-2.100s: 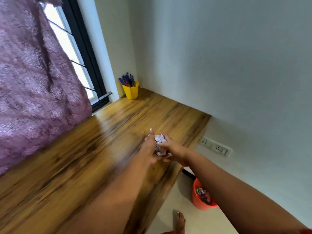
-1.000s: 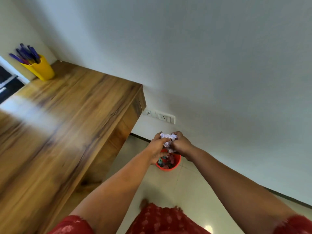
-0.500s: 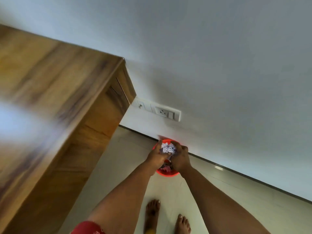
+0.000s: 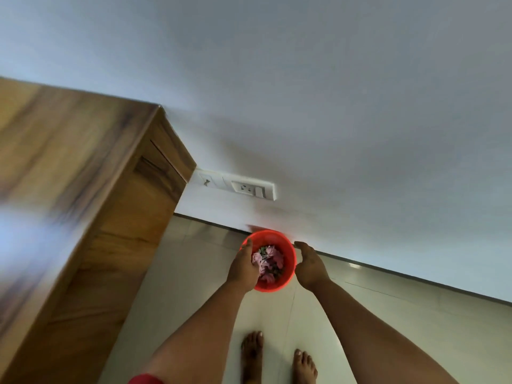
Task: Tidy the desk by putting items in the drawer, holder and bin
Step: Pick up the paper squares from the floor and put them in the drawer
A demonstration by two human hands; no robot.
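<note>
Crumpled paper [image 4: 267,259] is now lying in the bin [image 4: 289,252], both hands, left hand [image 4: 243,266] and right hand [image 4: 309,266], hovering released above it, binning seemingly finishing, returning deskward next.

A plain pale wall [image 4: 332,92] fills the upper part of the view. A white socket plate [image 4: 235,186] is set low on it, just beside the end of a wooden desk [image 4: 69,162], whose top is blurred. The floor [image 4: 177,286] is of light glossy tiles with thin joints, and a dark skirting line [image 4: 401,274] runs where it meets the wall. Small bright reflections show on the tiles.
</note>
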